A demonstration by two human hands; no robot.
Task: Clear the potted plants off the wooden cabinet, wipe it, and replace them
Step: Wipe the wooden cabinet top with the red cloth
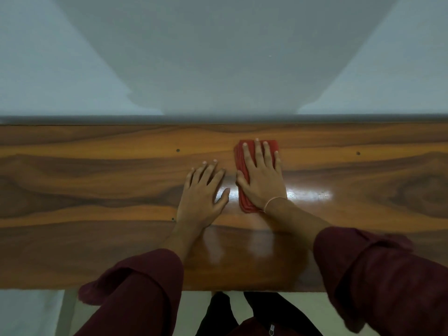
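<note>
Wiping is the step in hand: the right hand [260,177] lies flat, fingers spread, pressing a folded red cloth [244,190] onto the wooden cabinet [97,180] near the middle of its top; the left hand [203,192] rests just beside it, palm down and fingers spread, holding nothing. No potted plants are in view; the visible top is bare. Good practice is probably even palm pressure; overlapping strokes along the grain; the left hand as a brace; coverage out to the wall [72,69] edge and both ends.

Cloth [244,170] on cabinet [97,180] (right of centre)
</note>
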